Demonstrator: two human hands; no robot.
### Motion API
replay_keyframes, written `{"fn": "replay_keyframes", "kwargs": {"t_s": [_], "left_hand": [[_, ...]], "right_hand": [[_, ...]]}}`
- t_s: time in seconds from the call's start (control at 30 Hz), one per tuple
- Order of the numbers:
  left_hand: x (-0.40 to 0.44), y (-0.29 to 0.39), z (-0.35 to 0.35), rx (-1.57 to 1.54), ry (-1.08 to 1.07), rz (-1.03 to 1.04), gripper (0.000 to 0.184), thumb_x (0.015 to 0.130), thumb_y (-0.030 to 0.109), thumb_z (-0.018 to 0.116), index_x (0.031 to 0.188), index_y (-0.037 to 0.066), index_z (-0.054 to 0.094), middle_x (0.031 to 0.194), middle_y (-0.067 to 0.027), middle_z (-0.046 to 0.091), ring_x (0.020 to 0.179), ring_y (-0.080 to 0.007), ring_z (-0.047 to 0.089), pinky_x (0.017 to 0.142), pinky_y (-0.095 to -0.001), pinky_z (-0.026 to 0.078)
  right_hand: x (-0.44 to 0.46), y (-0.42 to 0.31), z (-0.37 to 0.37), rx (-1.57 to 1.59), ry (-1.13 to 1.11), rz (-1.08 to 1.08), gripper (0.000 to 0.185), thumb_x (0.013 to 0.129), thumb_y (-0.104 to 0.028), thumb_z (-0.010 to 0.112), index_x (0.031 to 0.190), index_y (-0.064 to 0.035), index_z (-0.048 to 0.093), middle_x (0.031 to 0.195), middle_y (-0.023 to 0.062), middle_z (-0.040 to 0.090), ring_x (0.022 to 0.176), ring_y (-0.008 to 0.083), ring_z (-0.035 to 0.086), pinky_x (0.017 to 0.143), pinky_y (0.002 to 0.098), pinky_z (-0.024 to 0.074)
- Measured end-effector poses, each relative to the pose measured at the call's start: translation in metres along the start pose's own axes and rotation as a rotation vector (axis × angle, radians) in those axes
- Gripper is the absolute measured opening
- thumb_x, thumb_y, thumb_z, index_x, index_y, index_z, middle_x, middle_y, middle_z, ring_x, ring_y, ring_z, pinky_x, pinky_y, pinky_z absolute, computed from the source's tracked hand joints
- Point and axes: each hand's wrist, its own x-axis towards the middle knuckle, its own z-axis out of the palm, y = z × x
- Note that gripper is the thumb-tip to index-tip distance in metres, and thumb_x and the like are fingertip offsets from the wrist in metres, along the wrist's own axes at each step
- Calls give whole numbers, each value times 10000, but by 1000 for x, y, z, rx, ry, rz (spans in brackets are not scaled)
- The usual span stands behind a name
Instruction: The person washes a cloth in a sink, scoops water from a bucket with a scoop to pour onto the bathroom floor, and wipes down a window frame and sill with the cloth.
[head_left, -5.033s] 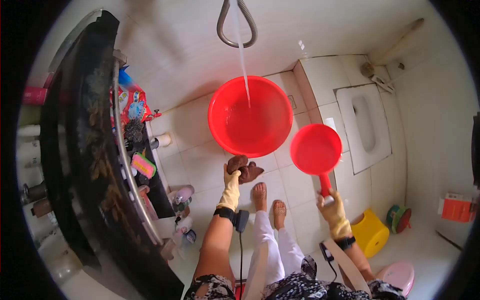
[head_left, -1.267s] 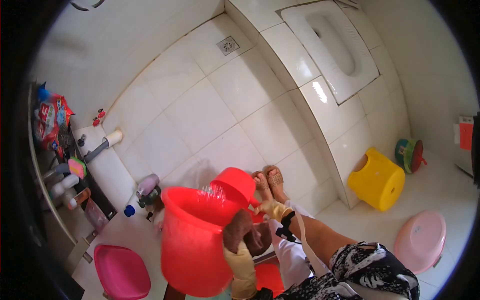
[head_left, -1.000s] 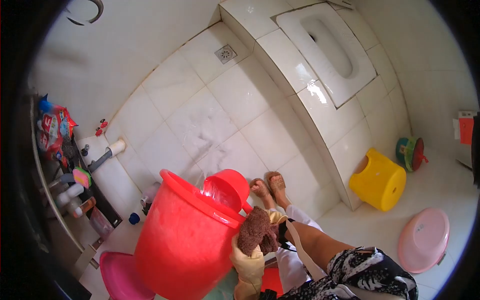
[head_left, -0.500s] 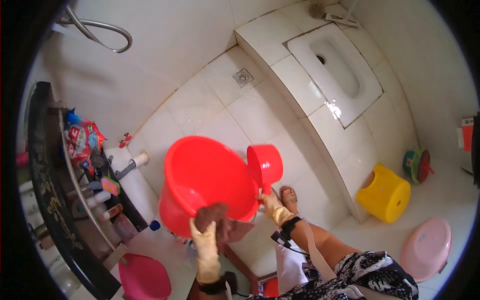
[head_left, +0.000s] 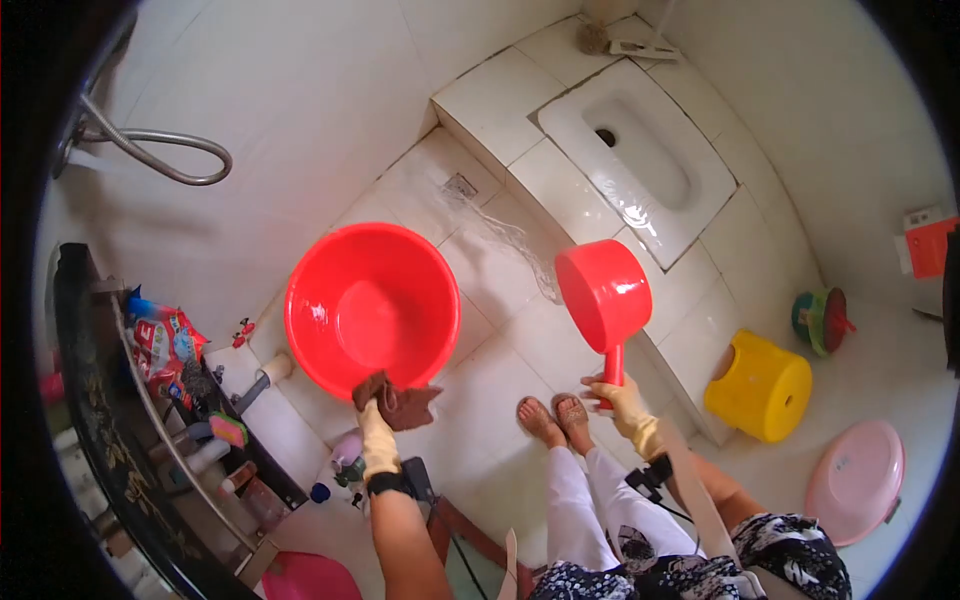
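Rubber-type gloves cover both of my hands. My left hand (head_left: 378,442) is closed on a brown cloth (head_left: 402,406) at the near rim of a large red bucket (head_left: 322,345), whose inside faces up. Whether these fingers also grip the rim is hidden. In my right hand (head_left: 628,408) is the handle of a red dipper (head_left: 622,292), held to the right of the bucket and tilted with its mouth toward the left. A stream of water (head_left: 515,240) runs from beside the dipper's mouth toward the floor drain (head_left: 460,187).
A squat toilet (head_left: 640,150) is set in the raised tiled step at upper right. A yellow stool (head_left: 765,388) and pink basin (head_left: 857,482) are on the right. At left, a dark counter (head_left: 110,420) overhangs bottles and a detergent bag (head_left: 165,345). A shower hose (head_left: 165,140) hangs upper left.
The bucket has gone from tilted near the dipper to more level, further left. My right hand has raised the dipper and moved it right, and water now streams across the floor.
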Motion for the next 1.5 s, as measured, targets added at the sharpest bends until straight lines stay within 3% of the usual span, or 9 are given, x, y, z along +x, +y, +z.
{"fn": "replay_keyframes", "kwargs": {"t_s": [0.2,0.47,0.63,0.73,0.87,1.07,1.13,1.27,1.5], "left_hand": [[44,53,55,-79,-193,108,438,864,352,371,1134,35,506,1049,-68,537,936,-179,491,868,-300,365],[87,1,86,-353,-271,34,315,853,235,389,1068,59,537,1039,-55,532,934,-205,512,805,-339,426],[63,20,90,-6,-76,-116,257,821,164,547,1004,-9,498,817,-59,557,720,-158,533,585,-270,468],[27,72,96,46,-237,-151,283,790,188,578,990,1,505,790,-77,573,696,-178,547,576,-291,469],[-22,69,78,275,-311,-196,327,778,343,549,823,19,559,692,-66,557,602,-179,521,553,-302,431],[-153,-34,-18,205,-391,-233,494,830,267,490,1208,-41,414,1169,-132,482,1048,-219,466,911,-327,354],[-203,-42,-35,667,-257,-352,524,834,322,500,1174,-71,432,1193,-165,463,1037,-272,471,904,-349,365],[-228,-63,-61,361,-228,-299,503,841,317,498,1159,-69,443,1167,-160,477,1014,-265,482,883,-345,379],[-250,-77,-69,138,-194,-264,467,853,309,494,1132,-64,462,1121,-152,503,974,-253,501,847,-339,402]], "right_hand": [[-9,33,-28,-133,84,-30,241,738,-63,590,955,-33,490,821,117,596,539,143,549,459,267,455],[25,10,-34,-1013,850,-724,267,697,-98,581,945,-61,490,850,153,547,807,364,535,648,398,450],[23,-18,32,-843,546,-926,351,656,-59,631,990,-51,522,878,140,534,819,315,550,698,371,458],[6,-43,117,-580,57,-649,615,672,-159,669,1227,-60,421,1064,182,556,983,300,546,828,351,439],[29,-64,215,-144,-353,-240,627,722,-127,616,1279,-108,328,937,118,566,577,142,556,461,270,471],[129,-32,284,401,-371,166,333,756,-123,568,1060,-50,453,727,128,561,555,232,577,453,348,474],[145,-19,294,418,-356,226,245,779,-162,552,980,-46,472,707,130,533,560,245,571,462,339,478],[170,-2,308,180,-150,190,148,856,-113,471,950,-5,508,667,105,506,512,200,537,368,269,407],[140,0,289,61,-349,89,420,852,-390,486,1140,-88,445,893,117,532,682,235,605,490,330,473]]}}
